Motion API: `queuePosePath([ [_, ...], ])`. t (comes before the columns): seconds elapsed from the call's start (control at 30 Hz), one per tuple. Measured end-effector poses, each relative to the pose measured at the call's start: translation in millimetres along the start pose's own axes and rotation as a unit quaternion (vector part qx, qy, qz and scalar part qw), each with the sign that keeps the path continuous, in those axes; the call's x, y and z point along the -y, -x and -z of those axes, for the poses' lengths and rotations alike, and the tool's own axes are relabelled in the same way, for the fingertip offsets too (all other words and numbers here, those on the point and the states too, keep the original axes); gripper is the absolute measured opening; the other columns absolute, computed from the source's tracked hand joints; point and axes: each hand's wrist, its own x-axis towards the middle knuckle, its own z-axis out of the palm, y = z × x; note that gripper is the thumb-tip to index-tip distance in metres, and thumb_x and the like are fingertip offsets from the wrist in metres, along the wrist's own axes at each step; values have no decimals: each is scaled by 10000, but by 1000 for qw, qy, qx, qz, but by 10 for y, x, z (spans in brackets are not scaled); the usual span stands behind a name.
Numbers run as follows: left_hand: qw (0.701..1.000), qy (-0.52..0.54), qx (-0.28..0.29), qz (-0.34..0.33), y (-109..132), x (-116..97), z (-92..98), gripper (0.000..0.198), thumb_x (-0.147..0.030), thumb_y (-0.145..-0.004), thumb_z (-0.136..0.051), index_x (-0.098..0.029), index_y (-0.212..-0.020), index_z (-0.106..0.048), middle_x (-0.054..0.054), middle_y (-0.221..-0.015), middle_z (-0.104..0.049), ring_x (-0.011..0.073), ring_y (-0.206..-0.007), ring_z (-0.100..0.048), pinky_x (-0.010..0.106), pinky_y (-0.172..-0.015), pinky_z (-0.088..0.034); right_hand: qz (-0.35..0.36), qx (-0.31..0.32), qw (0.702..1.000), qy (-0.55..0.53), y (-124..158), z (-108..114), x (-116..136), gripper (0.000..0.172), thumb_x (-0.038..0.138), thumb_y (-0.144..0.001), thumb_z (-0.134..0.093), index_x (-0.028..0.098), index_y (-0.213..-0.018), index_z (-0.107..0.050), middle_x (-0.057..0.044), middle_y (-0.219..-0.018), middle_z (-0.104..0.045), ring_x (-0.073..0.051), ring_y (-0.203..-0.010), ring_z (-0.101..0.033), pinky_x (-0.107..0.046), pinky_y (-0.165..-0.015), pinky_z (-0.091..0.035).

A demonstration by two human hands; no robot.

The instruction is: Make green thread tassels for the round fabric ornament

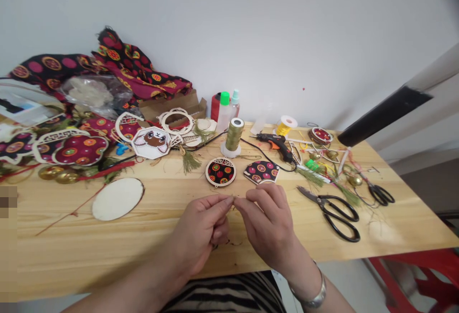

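Observation:
My left hand (pixel 202 224) and my right hand (pixel 269 222) meet fingertip to fingertip over the front of the table, both closed in a pinch. Whatever lies between the fingertips is too fine to make out; thin dark strands show just below them. Just beyond my fingers lie a round wood-framed ornament with patterned fabric (pixel 221 173) and a fabric-covered angular piece (pixel 262 171). Behind these stands a spool of olive green thread (pixel 234 137). A silver bracelet (pixel 317 294) circles my right wrist.
Large black-handled scissors (pixel 332 210) lie to the right, with smaller scissors (pixel 381 194) farther off. A glue gun (pixel 276 144) rests behind, near a yellow spool (pixel 286 125). To the left are an oval wooden disc (pixel 118 199), ornaments and a heap of patterned fabric (pixel 132 66).

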Motion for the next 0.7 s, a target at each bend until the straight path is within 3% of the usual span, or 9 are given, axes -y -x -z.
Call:
queuePosePath([
  [0.3, 1000, 25, 0, 12, 6, -9, -4, 203, -296, -701, -685, -147, -638, -563, -111, -435, -309, 21, -364, -230, 170, -378, -144, 7, -8, 1000, 0, -2, -8, 1, 149, 80, -821, -551, 177, -906, -624, -51, -777, -595, -198, -809, -479, -354, -708, -387],
  [0.7, 1000, 27, 1, 7, 4, -13, 0, 167, -283, -697, -688, -123, -729, -652, -109, -458, -310, 15, -366, -237, 171, -387, -141, -86, -47, 993, -66, 1, -60, 9, 124, 102, -829, -541, 169, -800, -641, -54, -732, -568, -175, -737, -474, -338, -672, -415],
])
